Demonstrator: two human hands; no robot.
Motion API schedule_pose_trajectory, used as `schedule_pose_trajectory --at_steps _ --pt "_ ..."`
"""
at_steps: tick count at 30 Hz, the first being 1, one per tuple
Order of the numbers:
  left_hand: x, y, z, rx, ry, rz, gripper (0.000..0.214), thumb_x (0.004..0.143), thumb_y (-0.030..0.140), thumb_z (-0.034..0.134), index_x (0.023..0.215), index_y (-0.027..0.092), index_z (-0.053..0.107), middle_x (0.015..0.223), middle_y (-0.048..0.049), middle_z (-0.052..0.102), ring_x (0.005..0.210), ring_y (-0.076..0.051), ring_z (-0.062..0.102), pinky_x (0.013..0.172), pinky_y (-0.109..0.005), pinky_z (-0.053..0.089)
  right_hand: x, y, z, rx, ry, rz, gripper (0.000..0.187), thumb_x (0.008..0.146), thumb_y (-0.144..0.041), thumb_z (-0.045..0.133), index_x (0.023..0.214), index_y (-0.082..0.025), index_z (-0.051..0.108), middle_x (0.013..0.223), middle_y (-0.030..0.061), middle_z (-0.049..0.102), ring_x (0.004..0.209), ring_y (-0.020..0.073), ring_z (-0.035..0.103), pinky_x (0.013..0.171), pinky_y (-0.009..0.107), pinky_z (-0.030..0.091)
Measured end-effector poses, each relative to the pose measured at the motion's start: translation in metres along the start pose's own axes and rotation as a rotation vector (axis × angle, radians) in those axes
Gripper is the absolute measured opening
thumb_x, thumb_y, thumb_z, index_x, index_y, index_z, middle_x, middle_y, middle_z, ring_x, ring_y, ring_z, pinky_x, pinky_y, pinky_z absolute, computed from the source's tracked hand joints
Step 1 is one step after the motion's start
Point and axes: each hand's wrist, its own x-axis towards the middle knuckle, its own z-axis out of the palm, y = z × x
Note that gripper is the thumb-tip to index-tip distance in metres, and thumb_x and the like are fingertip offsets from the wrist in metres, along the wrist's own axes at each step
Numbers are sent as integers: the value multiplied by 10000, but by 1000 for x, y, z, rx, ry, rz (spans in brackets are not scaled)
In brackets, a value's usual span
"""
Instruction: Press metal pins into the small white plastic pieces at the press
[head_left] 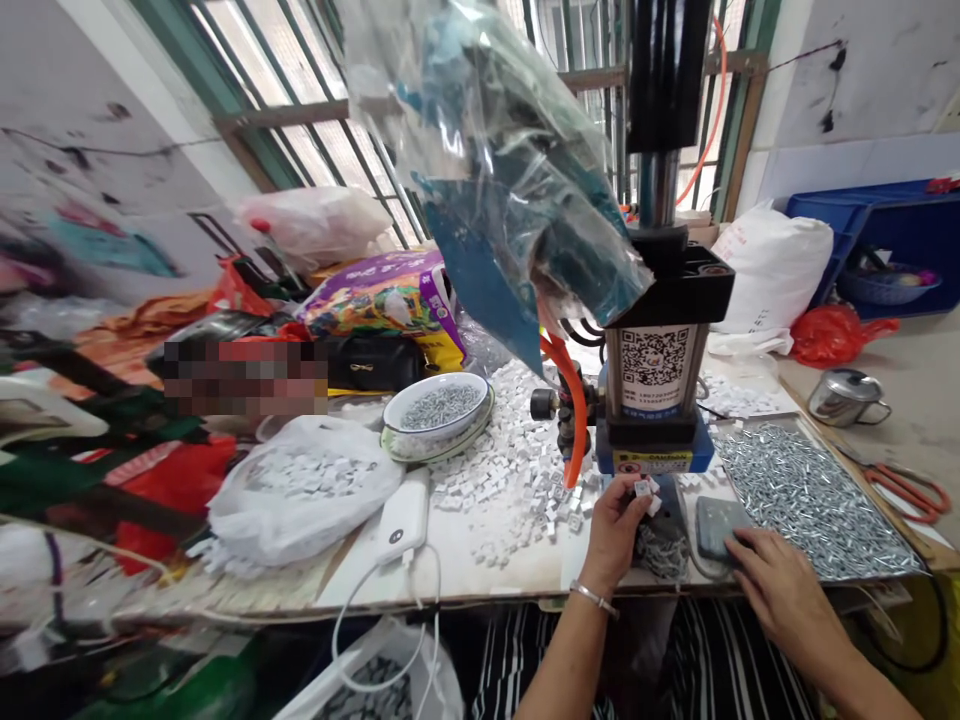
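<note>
Piece (pixel 643 489) pinched between left fingers (pixel 628 507).

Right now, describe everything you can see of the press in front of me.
The press stands upright on the table: black cylinder on top, shiny steel-looking rod, black head, pale body with a QR-code label, blue base with a yellow sticker. An orange hose curls along its left side. Your left hand pinches white pieces at its foot; the right hand rests on a grey pad beside it.
</note>
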Motion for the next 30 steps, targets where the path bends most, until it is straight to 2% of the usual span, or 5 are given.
schedule_pose_trajectory --at_steps 7,15,22,26,30 --pt "-1 3 1 14 -13 -12 357 738 450 810 960 200 684 955 -23 724 941 -197 644 931 -352 481 2 -4 4 44 15 40 317 942 -286 507 1197 -273 696 1212 117 694 1140 314 619 948 518 504" --pt "-23 29 -18 348 107 131 136 785 260 710 914 219 718 920 -27 721 943 -230 636 917 -367 471 4 50 -19 281 19 235 343 940 -415 490 1069 -241 756 1175 123 697 1124 290 639 982 490 524" --pt "-32 30 -17 199 41 -128 157 724 269 754 846 183 705 753 -2 685 733 -175 607 722 -291 468 2 79 -7 130 18 282 344 901 -397 463 1019 -225 737 1006 120 715 979 297 652 918 482 513" --pt "-20 24 -7 261 156 7 115 773 234 689 882 199 686 787 -4 676 777 -181 612 760 -301 476 12 79 0 -39 -7 266 384 917 -374 435 1087 -176 716 916 127 672 912 302 615 868 460 494" --pt "-10 28 -3 538 106 221 117 861 189 593 896 228 697 873 -31 685 854 -212 615 825 -346 476 20 79 -2 -93 -34 294 329 927 -341 428 1012 -188 707 918 114 659 897 283 593 842 421 467"
